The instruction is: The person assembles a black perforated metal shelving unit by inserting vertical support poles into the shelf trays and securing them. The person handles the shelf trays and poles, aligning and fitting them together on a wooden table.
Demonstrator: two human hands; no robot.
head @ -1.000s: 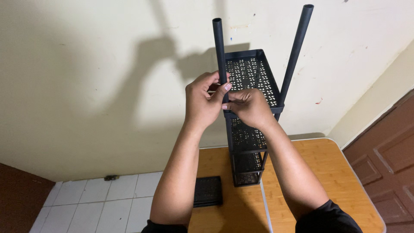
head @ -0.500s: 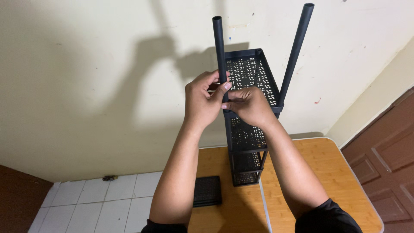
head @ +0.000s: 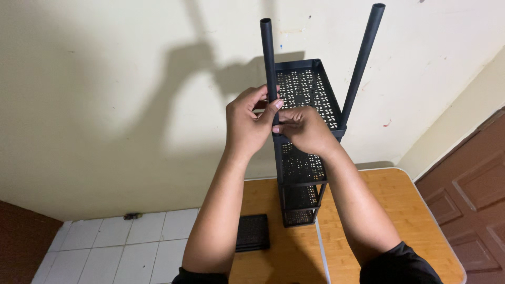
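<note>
Left hand (head: 247, 123): it is wrapped around the left pole (head: 268, 55), low down, where the pole meets the top tray. The thumb and fingers are closed tight on the pole.
Right hand (head: 307, 130): it sits just beside the left hand, touching it. Its fingers pinch together at the foot of the same pole, at the tray's near corner. What they pinch is too small to see.
Left pole: black, thin, standing almost straight up from the rack (head: 302, 173).
Right pole (head: 363, 60): black, leaning a little to the right, at the rack's other near corner. No hand is on it.
Rack: tall, black, with trays full of little holes. It stands on the table (head: 400, 210), close to the wall (head: 105, 105).
Black tray (head: 253, 232): it lies flat on the table, near the rack's foot.
Floor (head: 121, 242): white tiles, left of the table.
</note>
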